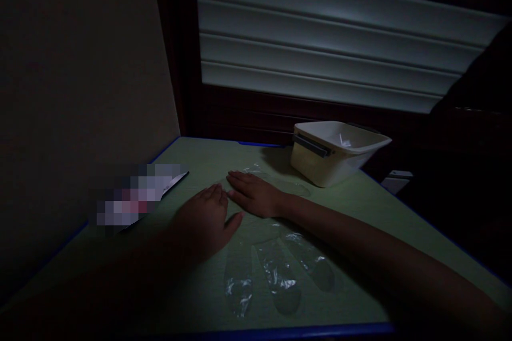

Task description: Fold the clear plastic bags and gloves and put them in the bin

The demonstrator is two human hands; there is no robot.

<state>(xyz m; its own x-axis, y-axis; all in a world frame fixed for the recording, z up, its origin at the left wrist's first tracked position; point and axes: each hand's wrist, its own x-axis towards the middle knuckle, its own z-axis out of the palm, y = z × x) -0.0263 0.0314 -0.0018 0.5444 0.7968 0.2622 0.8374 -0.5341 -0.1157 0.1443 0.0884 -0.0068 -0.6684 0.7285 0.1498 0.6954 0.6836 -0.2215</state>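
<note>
A clear plastic disposable glove (276,272) lies spread on the light green tabletop, its wide fingers pointing toward me and catching glints of light. My right hand (255,194) rests palm down on the far part of the glove, fingers flat and stretched out to the left. Close beside it is my left hand (206,218), also palm down, with its thumb apart from the fingers. The fingertips of the two hands nearly meet. Beneath my palms, part of the glove is hidden. Neither hand visibly grips anything.
A cream plastic bin (320,162) with a grey handle stands at the back right, something clear inside it. On the left lies a blurred, flat packet (152,192). The green table (384,234) has a blue edge. Wall and slatted panel (312,42) bound it.
</note>
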